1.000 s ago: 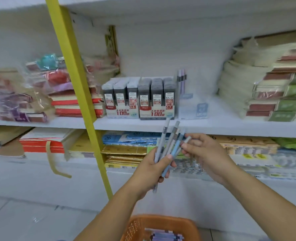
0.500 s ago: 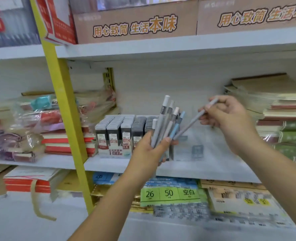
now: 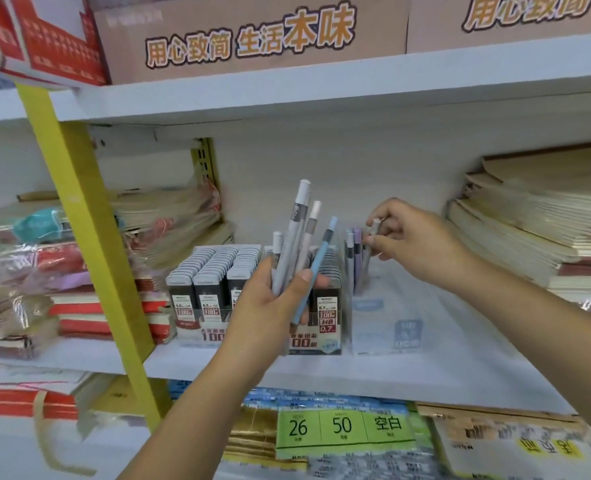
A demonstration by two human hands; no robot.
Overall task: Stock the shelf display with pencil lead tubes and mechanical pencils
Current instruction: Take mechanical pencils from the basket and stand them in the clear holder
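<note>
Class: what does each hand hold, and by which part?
Left hand grips a bunch of pencils by their lower barrels; right hand pinches one grey pencil near its top.

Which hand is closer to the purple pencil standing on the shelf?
The right hand. It pinches a grey pencil right beside the purple pencil. The left hand is farther left, gripping a bunch of pencils in front of the lead tube boxes.

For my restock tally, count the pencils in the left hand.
4 pencils in the left hand: short grey pencil leftmost, tallest pencil next, mid-height pencil beside it, blue pencil rightmost. Others may be hidden behind them.
</note>
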